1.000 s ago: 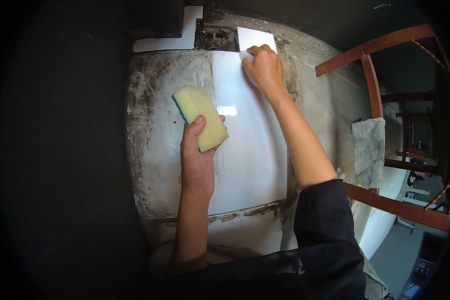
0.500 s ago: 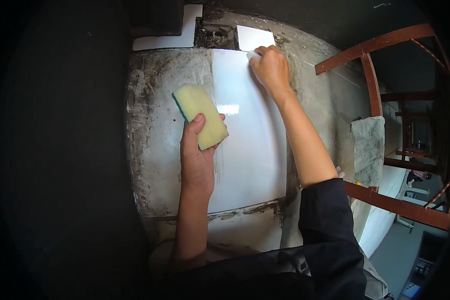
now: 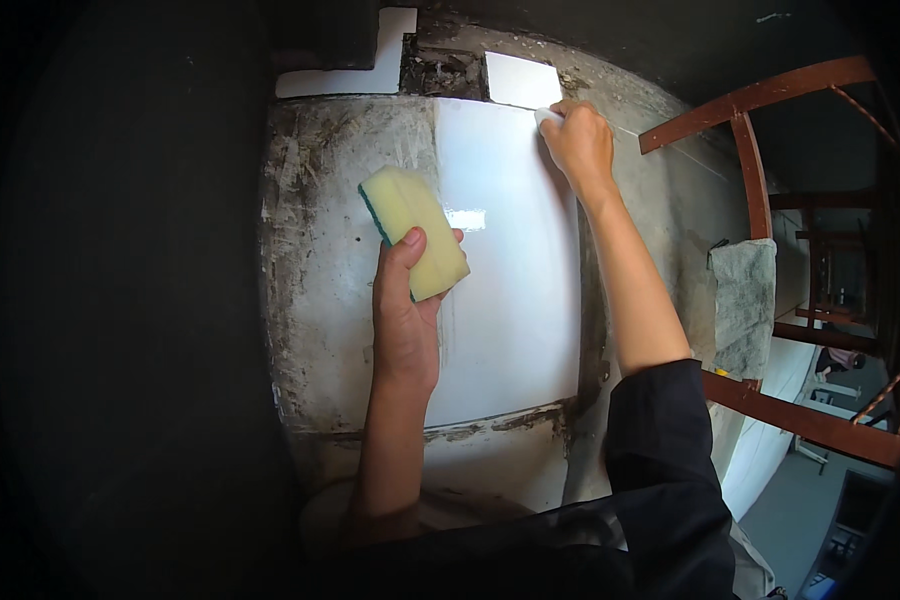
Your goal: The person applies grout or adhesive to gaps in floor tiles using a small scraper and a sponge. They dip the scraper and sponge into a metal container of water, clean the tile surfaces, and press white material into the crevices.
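Observation:
A thick yellow sponge with a green scouring side is gripped in my left hand, thumb across its face. It is in front of the seam between a stained, dirty grey panel and a glossy white tile. My right hand is closed around a small white object, mostly covered by the fingers, so its kind is unclear. That object is at the white tile's upper right corner, just below a smaller white tile piece.
Brown metal framework stands on the right, with a grey-green cloth draped over it. A dark gap with rough debris lies between white pieces at the top. A dark surface fills the left side.
My right hand has moved right along the white tile's upper edge with the small white object. My left hand still holds the sponge; the whole view has shifted slightly.

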Demonstrator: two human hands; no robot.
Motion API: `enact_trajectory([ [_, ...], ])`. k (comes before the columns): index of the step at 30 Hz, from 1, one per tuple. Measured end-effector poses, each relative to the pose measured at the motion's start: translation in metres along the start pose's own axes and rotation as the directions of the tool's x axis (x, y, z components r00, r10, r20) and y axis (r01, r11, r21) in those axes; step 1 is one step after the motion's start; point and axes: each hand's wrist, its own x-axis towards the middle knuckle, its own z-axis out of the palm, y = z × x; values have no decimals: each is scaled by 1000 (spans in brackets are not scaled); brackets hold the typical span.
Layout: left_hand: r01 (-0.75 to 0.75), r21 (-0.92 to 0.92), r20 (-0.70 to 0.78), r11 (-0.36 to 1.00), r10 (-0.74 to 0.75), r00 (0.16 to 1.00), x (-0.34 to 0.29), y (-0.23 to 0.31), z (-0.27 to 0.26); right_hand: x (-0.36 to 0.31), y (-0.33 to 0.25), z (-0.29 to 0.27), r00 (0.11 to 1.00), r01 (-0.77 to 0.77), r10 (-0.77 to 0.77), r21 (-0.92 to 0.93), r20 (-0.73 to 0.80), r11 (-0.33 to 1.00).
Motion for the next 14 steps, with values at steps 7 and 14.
enact_trajectory([
  [7, 2, 6, 9, 1000, -2, 1000, 2, 4, -5, 3, -49, 14, 996, 91, -91, 55, -7, 994],
  [14, 17, 6, 23, 1000, -18, 1000, 0, 2, -4, 5, -10, 3, 995, -46, 47, -16, 90, 999],
])
